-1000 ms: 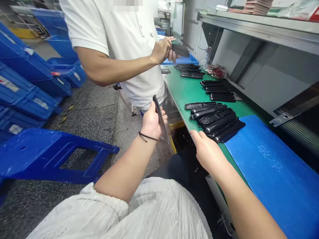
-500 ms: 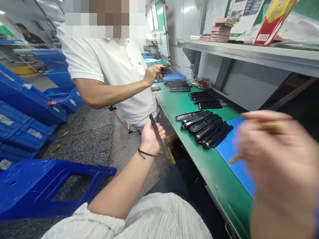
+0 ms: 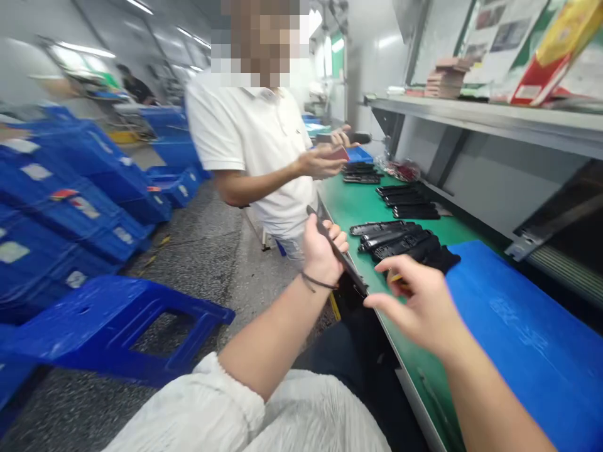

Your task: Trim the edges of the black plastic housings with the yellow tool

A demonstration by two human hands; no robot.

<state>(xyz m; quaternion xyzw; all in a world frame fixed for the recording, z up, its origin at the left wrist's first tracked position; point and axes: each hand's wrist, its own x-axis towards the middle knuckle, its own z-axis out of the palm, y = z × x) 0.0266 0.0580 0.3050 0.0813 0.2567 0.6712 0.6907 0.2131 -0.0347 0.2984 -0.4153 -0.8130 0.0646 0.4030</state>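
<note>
My left hand (image 3: 318,254) is wrapped round a long, slim black plastic part (image 3: 347,267), held slantwise over the table's near edge. My right hand (image 3: 426,304) is by its lower end, thumb and forefinger spread apart on either side. A thin yellow tool (image 3: 396,277) shows in the curled fingers of that hand; most of it is hidden, so its kind is unclear. Several similar black plastic housings (image 3: 391,235) lie in a row on the green table (image 3: 336,194), just beyond my right hand.
A co-worker in a white shirt (image 3: 264,132) stands across from me, holding a dark part and a reddish flat piece. A blue sheet (image 3: 522,326) covers the table at right, under a shelf (image 3: 471,110). At left are a blue stool (image 3: 108,320) and stacked blue crates (image 3: 70,207).
My right hand has come left and down from the right side to the black part. The view has turned slightly left. The co-worker's hands have moved apart, showing a reddish piece.
</note>
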